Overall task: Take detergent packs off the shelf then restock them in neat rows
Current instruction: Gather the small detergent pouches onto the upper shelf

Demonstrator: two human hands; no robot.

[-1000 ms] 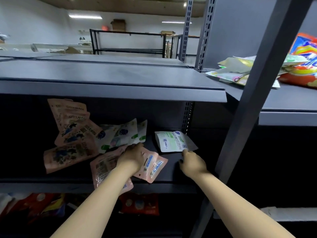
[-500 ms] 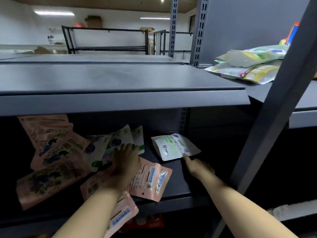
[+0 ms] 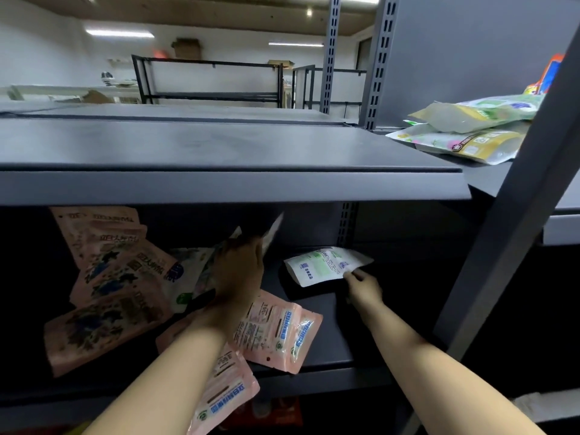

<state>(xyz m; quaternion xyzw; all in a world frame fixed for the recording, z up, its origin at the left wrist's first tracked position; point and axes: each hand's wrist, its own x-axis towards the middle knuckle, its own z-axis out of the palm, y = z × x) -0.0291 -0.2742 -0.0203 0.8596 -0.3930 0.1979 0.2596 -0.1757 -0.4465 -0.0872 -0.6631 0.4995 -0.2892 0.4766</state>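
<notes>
Packs: pink packs (image 3: 276, 332) lie scattered on the dark shelf (image 3: 332, 340), left and near.
White pack (image 3: 324, 265): farther right, pinched at its edge by right hand (image 3: 361, 285).
Left hand (image 3: 240, 271): apparently grasping a blurred pack (image 3: 270, 230).

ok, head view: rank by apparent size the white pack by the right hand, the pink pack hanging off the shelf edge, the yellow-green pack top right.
1. pink pack, nearest the camera
2. yellow-green pack, partly hidden
3. white pack
</notes>
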